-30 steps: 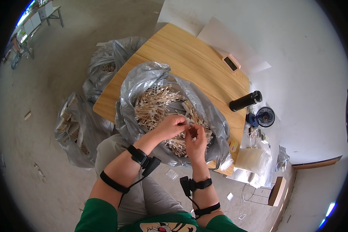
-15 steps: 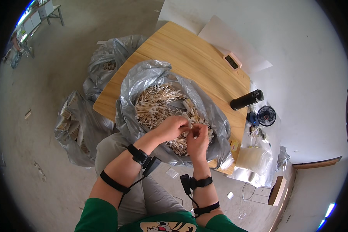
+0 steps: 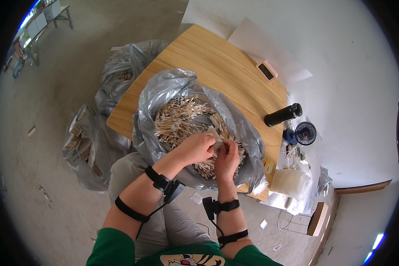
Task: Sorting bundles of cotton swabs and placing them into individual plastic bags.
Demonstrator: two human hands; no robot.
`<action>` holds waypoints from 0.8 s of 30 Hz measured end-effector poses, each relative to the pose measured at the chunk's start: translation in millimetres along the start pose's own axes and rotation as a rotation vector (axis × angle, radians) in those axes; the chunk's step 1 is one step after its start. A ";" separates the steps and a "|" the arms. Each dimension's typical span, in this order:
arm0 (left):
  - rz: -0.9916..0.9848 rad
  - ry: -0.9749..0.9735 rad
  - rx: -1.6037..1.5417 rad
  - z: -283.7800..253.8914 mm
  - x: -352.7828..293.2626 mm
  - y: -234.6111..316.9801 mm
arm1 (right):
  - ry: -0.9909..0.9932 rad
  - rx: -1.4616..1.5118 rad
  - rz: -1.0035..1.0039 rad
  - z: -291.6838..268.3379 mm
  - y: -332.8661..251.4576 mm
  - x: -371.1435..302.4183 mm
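Over a big grey plastic bag (image 3: 155, 91) full of loose wooden cotton swabs (image 3: 179, 117), both my hands meet close together. My left hand (image 3: 198, 147) is closed, its fingers curled on a small clear plastic pouch (image 3: 215, 134). My right hand (image 3: 227, 162), just to its right, pinches at the pouch's near side with thumb and fingertips. The pouch is partly hidden by my fingers, and I cannot tell whether anything is inside it. More swabs lie beneath and around both hands.
The bag rests on a wooden table (image 3: 199, 53). A pink-framed digital clock (image 3: 267, 70), a black bottle (image 3: 283, 115), a small fan (image 3: 305, 132) and a stack of clear bags (image 3: 291, 182) stand to the right. Two more grey bags (image 3: 131, 60) sit on the floor at left.
My left fingers have curled in more tightly. My right hand has shifted slightly, and the clear pouch shows at a different angle between the hands.
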State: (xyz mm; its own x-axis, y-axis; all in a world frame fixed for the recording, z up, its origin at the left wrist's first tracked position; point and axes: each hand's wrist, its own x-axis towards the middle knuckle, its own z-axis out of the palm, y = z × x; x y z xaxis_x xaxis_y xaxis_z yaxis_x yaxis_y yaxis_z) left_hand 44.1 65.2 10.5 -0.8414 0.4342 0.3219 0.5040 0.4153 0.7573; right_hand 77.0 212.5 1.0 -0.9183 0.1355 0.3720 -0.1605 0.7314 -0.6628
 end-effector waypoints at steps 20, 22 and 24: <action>-0.224 0.189 -0.395 -8.8 4.4 -17.7 | -0.183 0.906 0.354 -6.4 -12.7 15.1; -0.209 0.198 -0.465 -4.9 5.6 -20.4 | -0.187 0.747 0.350 -0.8 -5.4 16.1; -0.266 0.194 -0.528 -5.7 6.0 -17.8 | -0.173 0.796 0.360 0.1 -5.1 15.5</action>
State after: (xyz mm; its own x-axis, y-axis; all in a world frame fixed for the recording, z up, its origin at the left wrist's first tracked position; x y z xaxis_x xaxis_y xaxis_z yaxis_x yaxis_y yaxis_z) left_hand 29.0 55.9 2.2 -0.9700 0.1964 0.1435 0.1496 0.0165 0.9886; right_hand 63.6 210.8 10.1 -0.9931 0.1173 -0.0070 0.0040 -0.0260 -0.9997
